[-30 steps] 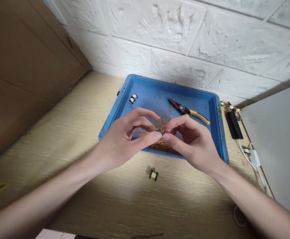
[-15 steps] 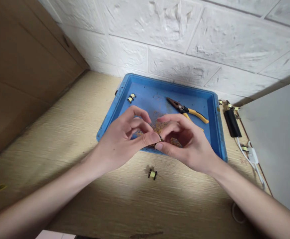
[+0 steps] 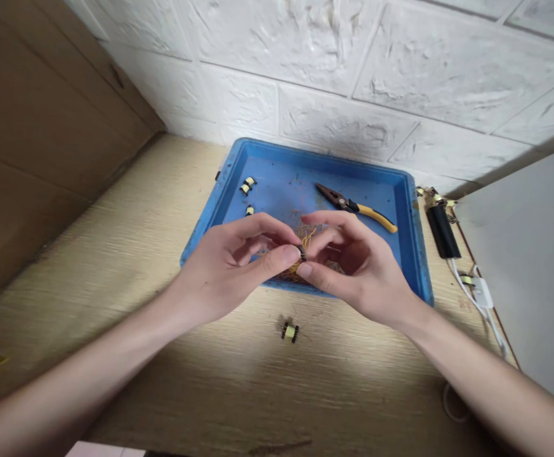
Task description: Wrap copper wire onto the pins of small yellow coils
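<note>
My left hand (image 3: 231, 266) and my right hand (image 3: 353, 263) meet over the near edge of a blue tray (image 3: 400, 190). Both pinch one small dark part (image 3: 302, 252) between thumbs and fingertips. Under the hands a heap of thin copper wire (image 3: 305, 238) lies in the tray. A little yellow-and-black coil part (image 3: 290, 331) rests on the wooden table just in front of the tray. Two similar parts (image 3: 247, 185) lie in the tray's far left corner. Pliers with yellow handles (image 3: 355, 207) lie in the tray's back right.
The wooden table (image 3: 162, 285) meets a white brick wall (image 3: 353, 76) behind the tray. A brown cardboard panel (image 3: 33, 127) stands at the left. At the right are a black block (image 3: 438, 231), a white cable with a switch (image 3: 481, 292) and a grey panel (image 3: 528, 254).
Both hands stayed together over the tray's near edge, shifting their fingertips slightly on the small part. The view drifted a little, and a second small part shows in the tray's left.
</note>
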### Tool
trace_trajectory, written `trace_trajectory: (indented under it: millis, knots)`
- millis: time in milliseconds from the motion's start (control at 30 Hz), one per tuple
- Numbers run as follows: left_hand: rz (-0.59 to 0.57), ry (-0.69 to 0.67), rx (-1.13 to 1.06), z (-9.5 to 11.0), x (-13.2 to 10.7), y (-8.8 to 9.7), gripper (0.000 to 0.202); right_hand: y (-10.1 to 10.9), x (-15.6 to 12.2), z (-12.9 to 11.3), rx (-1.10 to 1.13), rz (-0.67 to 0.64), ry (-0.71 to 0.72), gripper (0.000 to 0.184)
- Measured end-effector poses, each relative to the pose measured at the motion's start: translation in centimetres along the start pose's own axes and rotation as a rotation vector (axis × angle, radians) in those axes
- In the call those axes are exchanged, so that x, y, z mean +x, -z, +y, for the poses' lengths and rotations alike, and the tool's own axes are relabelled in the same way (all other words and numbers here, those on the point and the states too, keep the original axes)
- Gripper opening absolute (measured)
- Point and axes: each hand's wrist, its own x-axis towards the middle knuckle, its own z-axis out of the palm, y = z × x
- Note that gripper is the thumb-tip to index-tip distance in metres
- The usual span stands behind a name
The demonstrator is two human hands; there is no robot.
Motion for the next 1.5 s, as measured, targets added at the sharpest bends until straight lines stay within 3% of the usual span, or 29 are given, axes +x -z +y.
trace_trajectory:
  millis: [167,433,1033,1500]
  knots:
    - [0.041,-0.017,-0.010,-0.1,0.0,-0.1,0.004,-0.1,0.1,-0.3,-0.014,0.023,-0.028,0.029]
    - [-0.019,-0.036,-0.119,-0.9,-0.6,-0.1,0.013,0.0,0.1,-0.3,-0.091,0.020,0.001,0.017]
    - [-0.038,-0.075,-0.075,-1.4,-0.8,-0.4,0.016,-0.2,0.0,-0.7,-0.120,0.088,0.051,0.019]
    - [0.049,-0.050,-0.064,-0.9,-0.8,-0.8,0.016,-0.1,0.1,-0.8,-0.141,0.078,0.043,0.012]
